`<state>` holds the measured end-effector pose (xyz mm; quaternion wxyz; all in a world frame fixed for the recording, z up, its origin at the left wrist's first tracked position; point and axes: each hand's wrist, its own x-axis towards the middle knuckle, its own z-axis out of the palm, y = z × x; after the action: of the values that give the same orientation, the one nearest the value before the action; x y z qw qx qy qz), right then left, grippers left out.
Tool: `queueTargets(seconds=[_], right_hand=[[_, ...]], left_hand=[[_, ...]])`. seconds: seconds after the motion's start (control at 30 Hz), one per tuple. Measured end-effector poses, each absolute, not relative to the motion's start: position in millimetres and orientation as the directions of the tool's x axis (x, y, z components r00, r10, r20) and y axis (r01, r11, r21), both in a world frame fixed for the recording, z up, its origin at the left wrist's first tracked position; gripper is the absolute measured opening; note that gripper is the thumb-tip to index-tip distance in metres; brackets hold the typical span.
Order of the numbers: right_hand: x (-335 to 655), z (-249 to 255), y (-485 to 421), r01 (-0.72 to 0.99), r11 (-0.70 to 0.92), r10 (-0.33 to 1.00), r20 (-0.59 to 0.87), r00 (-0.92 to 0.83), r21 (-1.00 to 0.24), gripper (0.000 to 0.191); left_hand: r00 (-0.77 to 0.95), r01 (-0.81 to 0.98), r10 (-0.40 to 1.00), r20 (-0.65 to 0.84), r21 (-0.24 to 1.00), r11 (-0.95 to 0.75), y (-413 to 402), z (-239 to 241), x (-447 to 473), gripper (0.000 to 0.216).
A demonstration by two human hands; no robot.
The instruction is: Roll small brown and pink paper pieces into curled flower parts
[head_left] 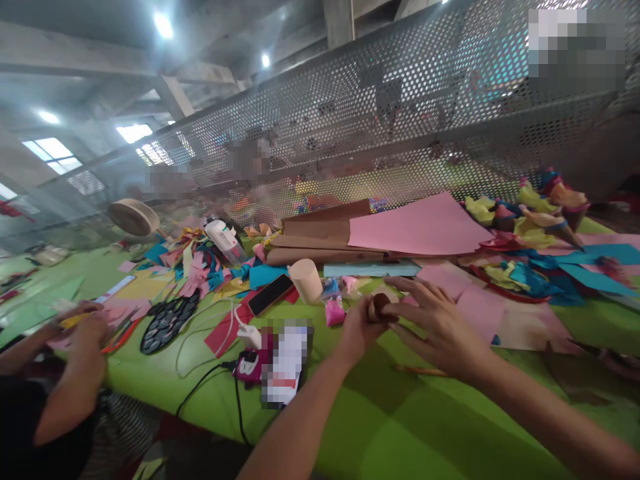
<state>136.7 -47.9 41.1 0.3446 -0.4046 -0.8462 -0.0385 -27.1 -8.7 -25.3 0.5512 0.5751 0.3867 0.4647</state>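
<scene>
My left hand (357, 328) and my right hand (436, 323) meet over the green table (410, 427), both closed around a small rolled piece of brown paper (379, 306). The right hand's fingers are spread over the roll from the right. Just beyond the hands lie a small bag of pink beads (334, 311) and a beige paper cone (307, 281). A pencil (419, 370) lies on the table under my right forearm.
A co-worker's hands (85, 327) work at the left with coloured paper. A black phone (271, 294), glue gun (226, 241), charger cables (210, 337), brown paper rolls (320, 237), pink sheets (420, 227) and paper scraps (530, 267) cover the table. A perforated metal screen (400, 100) runs behind.
</scene>
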Motion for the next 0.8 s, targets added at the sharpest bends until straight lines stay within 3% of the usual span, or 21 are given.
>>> queueTargets(seconds=[0.13,0.23,0.33,0.43,0.5,0.7,0.8], right_hand=[[129,36,-51,0.729,0.673,0.648,0.577,-0.497,-0.128,0.017],[124,33,-53,0.715,0.680,0.660,0.559,-0.501,-0.161,0.016],[130,36,-49,0.645,0.700,0.678,0.571,-0.463,-0.307,0.017],[146,39,-35,0.556,0.653,0.730,0.624,-0.279,-0.514,0.021],[155,33,-23,0.586,0.588,0.753,0.643,-0.142,-0.558,0.021],[142,-13,0,0.743,0.539,0.800,0.517,-0.304,-0.398,0.032],[131,-20,1,0.779,0.546,0.791,0.495,-0.359,-0.307,0.020]], left_hand=[[0.219,0.194,0.962,0.163,0.959,-0.207,-8,-29,-37,0.034],[0.239,0.242,0.950,0.202,0.935,-0.260,-11,-28,-41,0.036],[0.230,0.166,0.961,0.153,0.967,-0.193,-12,-17,-39,0.033],[0.030,0.091,0.993,0.114,0.989,-0.117,-10,4,-37,0.025],[-0.102,0.132,0.984,0.144,0.983,-0.130,-9,18,-40,0.023],[-0.205,0.134,0.968,0.143,0.984,-0.117,-7,28,-52,0.025],[-0.203,0.143,0.970,0.134,0.984,-0.106,-4,22,-55,0.026]])
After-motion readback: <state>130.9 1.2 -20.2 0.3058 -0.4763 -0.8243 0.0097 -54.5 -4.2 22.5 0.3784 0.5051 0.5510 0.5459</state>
